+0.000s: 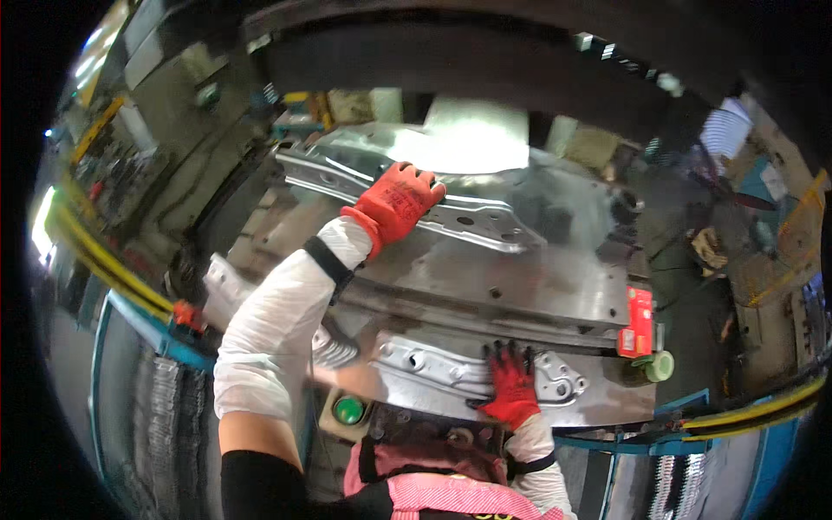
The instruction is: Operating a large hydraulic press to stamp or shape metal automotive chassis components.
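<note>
My left hand (397, 201), in a red glove, reaches far forward and grips a long stamped metal part (472, 218) that lies on the die of a press (520, 277). My right hand (511, 386), also red-gloved, rests with its fingers curled on a second stamped metal part (416, 364) lying on the near ledge in front of me. Both forearms wear white sleeves with black bands at the wrists.
A red box (640, 322) and a roll of tape (660, 366) sit at the right end of the press bed. A green push button (348, 409) is below the near ledge. Yellow rails (104, 260) and blue framing (147, 325) run along the left. The dark upper press block (485, 61) hangs overhead.
</note>
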A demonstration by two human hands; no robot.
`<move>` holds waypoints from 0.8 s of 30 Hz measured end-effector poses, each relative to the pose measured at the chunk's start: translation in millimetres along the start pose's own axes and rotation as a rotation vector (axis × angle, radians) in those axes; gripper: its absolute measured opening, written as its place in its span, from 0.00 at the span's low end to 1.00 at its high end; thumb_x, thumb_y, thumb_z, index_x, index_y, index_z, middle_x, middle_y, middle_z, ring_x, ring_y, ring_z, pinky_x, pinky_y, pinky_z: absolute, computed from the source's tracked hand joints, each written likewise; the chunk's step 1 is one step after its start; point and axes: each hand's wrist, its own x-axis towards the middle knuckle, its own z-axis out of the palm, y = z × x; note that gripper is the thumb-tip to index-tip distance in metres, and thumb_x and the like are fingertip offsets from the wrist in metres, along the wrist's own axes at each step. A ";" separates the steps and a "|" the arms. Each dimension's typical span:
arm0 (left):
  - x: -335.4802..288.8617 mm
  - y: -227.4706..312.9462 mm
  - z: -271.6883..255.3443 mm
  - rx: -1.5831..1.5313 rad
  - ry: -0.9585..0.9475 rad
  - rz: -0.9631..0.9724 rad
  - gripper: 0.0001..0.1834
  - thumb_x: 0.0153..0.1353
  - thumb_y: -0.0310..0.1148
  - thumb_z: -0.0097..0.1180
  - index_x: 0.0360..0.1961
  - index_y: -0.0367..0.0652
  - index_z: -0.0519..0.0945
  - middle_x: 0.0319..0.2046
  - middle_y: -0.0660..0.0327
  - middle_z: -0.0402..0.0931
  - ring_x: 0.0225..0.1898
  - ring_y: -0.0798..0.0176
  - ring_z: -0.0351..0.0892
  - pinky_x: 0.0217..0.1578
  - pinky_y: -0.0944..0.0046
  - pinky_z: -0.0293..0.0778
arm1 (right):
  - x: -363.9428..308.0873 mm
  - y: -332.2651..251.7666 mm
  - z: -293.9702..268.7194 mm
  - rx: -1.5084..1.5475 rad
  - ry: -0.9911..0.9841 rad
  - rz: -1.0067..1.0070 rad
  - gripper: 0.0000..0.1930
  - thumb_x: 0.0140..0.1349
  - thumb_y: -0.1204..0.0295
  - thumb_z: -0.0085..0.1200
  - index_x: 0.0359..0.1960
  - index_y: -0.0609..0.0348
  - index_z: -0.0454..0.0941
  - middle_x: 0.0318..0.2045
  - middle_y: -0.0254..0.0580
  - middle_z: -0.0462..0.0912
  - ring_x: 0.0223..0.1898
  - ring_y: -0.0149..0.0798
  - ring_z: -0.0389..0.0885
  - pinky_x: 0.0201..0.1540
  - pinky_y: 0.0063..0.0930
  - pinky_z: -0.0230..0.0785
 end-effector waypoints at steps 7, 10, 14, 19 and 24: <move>-175.3 -54.9 -27.7 0.025 -0.340 -0.231 0.13 0.47 0.24 0.47 0.37 0.48 0.72 0.33 0.57 0.70 0.42 0.54 0.72 0.53 0.58 0.61 | -2.5 -2.2 1.5 -0.040 -0.041 0.037 0.53 0.28 0.42 0.61 0.60 0.53 0.58 0.61 0.48 0.57 0.64 0.52 0.48 0.66 0.54 0.26; -252.6 -85.8 -7.1 0.048 -0.389 -0.345 0.12 0.49 0.24 0.44 0.36 0.49 0.72 0.34 0.59 0.71 0.43 0.57 0.72 0.56 0.58 0.59 | -1.3 -6.0 -0.1 -0.081 -0.017 0.009 0.53 0.29 0.41 0.61 0.60 0.54 0.58 0.61 0.48 0.57 0.64 0.52 0.49 0.66 0.53 0.27; -300.0 -103.4 18.4 0.158 -0.443 -0.453 0.13 0.50 0.25 0.42 0.37 0.50 0.73 0.35 0.60 0.71 0.45 0.59 0.71 0.58 0.56 0.56 | -1.8 -4.6 2.4 -0.143 -0.048 0.023 0.54 0.30 0.40 0.60 0.60 0.56 0.58 0.61 0.48 0.57 0.64 0.51 0.49 0.66 0.51 0.27; -315.7 -101.0 76.2 0.141 -0.461 -0.507 0.14 0.52 0.27 0.41 0.38 0.53 0.75 0.38 0.61 0.72 0.45 0.59 0.71 0.57 0.55 0.56 | -0.6 -6.8 3.7 -0.120 -0.030 0.032 0.54 0.29 0.39 0.61 0.60 0.56 0.58 0.61 0.49 0.57 0.64 0.52 0.49 0.66 0.51 0.27; -311.6 -77.7 106.2 0.130 -0.423 -0.632 0.18 0.53 0.28 0.43 0.46 0.52 0.75 0.46 0.56 0.70 0.52 0.53 0.67 0.58 0.52 0.55 | -4.7 3.5 14.1 -0.124 -0.024 0.017 0.54 0.29 0.40 0.61 0.60 0.57 0.58 0.61 0.51 0.56 0.64 0.52 0.48 0.66 0.51 0.27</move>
